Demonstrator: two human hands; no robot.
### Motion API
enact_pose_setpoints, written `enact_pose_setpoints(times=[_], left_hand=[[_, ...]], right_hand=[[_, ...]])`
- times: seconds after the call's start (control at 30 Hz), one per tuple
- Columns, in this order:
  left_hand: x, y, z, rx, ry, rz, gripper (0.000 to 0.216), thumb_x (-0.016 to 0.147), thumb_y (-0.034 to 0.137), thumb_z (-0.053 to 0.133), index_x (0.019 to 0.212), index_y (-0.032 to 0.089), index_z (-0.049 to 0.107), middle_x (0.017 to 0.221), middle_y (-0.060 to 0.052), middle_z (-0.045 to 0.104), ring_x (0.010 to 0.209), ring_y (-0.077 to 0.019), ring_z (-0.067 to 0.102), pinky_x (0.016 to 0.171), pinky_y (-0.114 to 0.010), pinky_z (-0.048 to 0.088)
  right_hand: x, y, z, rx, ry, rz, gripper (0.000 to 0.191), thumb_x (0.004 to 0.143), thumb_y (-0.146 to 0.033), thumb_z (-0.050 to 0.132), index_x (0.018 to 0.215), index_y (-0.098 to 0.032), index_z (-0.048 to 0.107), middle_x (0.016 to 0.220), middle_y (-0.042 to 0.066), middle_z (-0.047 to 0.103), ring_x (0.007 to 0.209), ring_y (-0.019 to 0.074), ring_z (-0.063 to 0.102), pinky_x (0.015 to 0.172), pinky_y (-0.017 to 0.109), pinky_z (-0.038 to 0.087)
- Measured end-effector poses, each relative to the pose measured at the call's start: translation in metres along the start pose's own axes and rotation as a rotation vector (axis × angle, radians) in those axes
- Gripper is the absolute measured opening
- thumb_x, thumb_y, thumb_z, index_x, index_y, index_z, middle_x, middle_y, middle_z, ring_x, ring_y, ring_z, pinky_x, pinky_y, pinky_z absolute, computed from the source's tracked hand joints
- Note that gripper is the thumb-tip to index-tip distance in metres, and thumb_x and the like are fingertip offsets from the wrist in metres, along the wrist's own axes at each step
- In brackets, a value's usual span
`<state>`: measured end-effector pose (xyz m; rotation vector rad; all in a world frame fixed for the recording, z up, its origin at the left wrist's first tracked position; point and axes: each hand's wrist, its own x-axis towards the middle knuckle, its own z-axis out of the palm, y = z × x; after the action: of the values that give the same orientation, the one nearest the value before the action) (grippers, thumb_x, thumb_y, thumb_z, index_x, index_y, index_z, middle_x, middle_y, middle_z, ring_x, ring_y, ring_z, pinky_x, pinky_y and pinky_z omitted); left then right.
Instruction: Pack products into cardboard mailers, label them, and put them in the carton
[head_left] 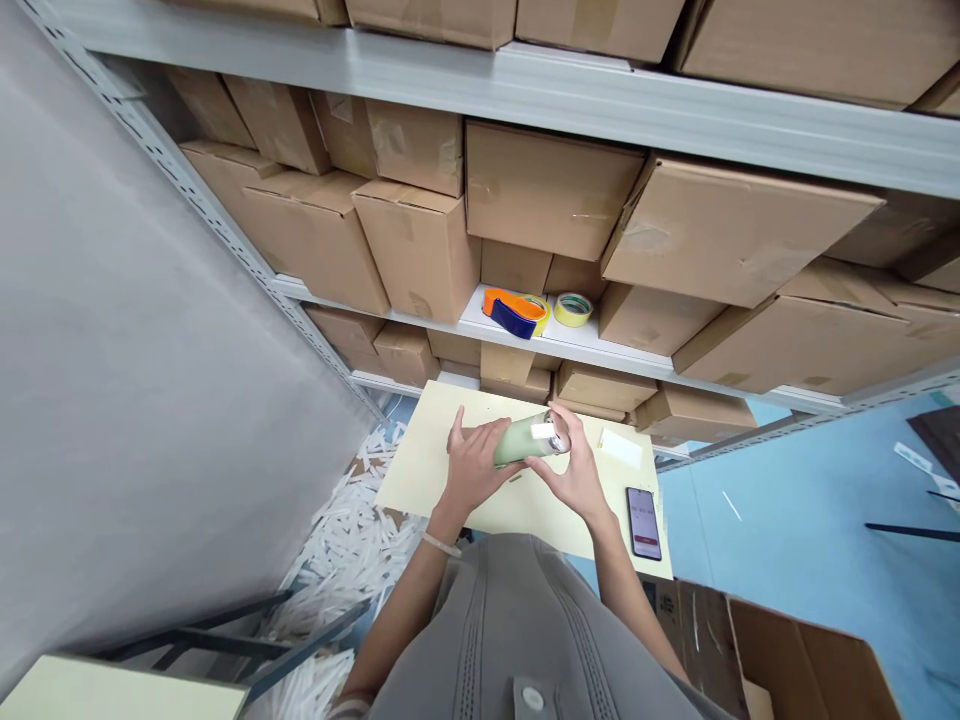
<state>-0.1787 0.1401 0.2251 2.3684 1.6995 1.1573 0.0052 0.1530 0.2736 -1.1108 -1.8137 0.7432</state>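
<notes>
A pale green cylinder (519, 442) with a white label patch and a shiny, silvery right end lies sideways between my two hands, above the table (427, 430). My left hand (480, 462) is closed around its left end, the thumb sticking out to the side. At the other end, my right hand (574, 475) grips the silvery part between thumb and fingers. Whether the cylinder is a bottle or a can, I cannot tell. A white card (621, 448) rests on the table to the right of my right hand. Nearer the table's right edge lies a phone (643, 524) with a lit screen.
Shelves of cardboard boxes (551, 190) rise behind the table. An orange and blue tape dispenser (516, 312) and a yellow tape roll (573, 309) sit on the middle shelf. White paper strips (352, 530) cover the floor at left. An open carton (810, 660) stands at lower right.
</notes>
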Motion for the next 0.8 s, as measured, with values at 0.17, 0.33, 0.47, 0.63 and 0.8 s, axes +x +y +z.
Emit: enact_pose_setpoints(times=[0.17,0.33,0.47,0.63,0.8], left_hand=[[0.001,-0.003,0.001,0.022,-0.095,0.003,0.052,0.09,0.048,0.049,0.134,0.021,0.043,0.127,-0.009,0.062,0.112,-0.0249,0.061,0.118,-0.057,0.001],[-0.006,-0.021,-0.001,0.0,-0.088,-0.22,0.069,0.087,0.052,0.051,0.143,0.019,0.028,0.138,-0.015,0.051,0.128,-0.0276,0.048,0.117,-0.057,0.004],[-0.021,-0.042,-0.005,-0.038,-0.029,-0.362,0.073,0.085,0.053,0.054,0.144,0.02,0.025,0.141,-0.017,0.047,0.133,-0.0286,0.042,0.115,-0.058,0.008],[-0.035,-0.057,0.004,-0.04,-0.085,-0.417,0.063,0.086,0.052,0.054,0.138,0.023,0.036,0.14,-0.016,0.049,0.135,-0.0298,0.039,0.114,-0.059,0.01],[-0.034,-0.059,0.023,-0.099,-0.157,-0.433,0.037,0.092,0.043,0.047,0.124,0.027,0.052,0.139,-0.01,0.05,0.137,-0.0268,0.036,0.113,-0.058,0.015]], right_hand=[[0.0,0.016,0.012,0.153,0.104,0.171,0.06,0.071,-0.041,0.073,0.123,-0.025,0.048,0.119,0.008,0.056,0.088,0.0187,0.059,0.064,0.029,0.051],[-0.003,0.038,0.021,0.564,0.293,0.418,0.056,0.071,-0.04,0.074,0.119,-0.027,0.048,0.096,-0.001,0.058,0.059,0.0099,0.055,0.051,0.025,0.048],[-0.008,0.06,0.02,0.955,0.417,0.671,0.037,0.073,-0.039,0.07,0.102,-0.026,0.052,0.077,-0.004,0.057,0.05,0.0081,0.05,0.045,0.022,0.043],[-0.019,0.078,0.02,1.22,0.283,0.889,0.028,0.076,-0.046,0.062,0.084,-0.022,0.051,0.061,-0.005,0.049,0.043,0.008,0.04,0.037,0.021,0.035],[-0.026,0.078,0.028,1.245,0.207,0.932,0.029,0.076,-0.048,0.06,0.082,-0.021,0.05,0.057,-0.007,0.047,0.039,0.0072,0.036,0.035,0.02,0.03]])
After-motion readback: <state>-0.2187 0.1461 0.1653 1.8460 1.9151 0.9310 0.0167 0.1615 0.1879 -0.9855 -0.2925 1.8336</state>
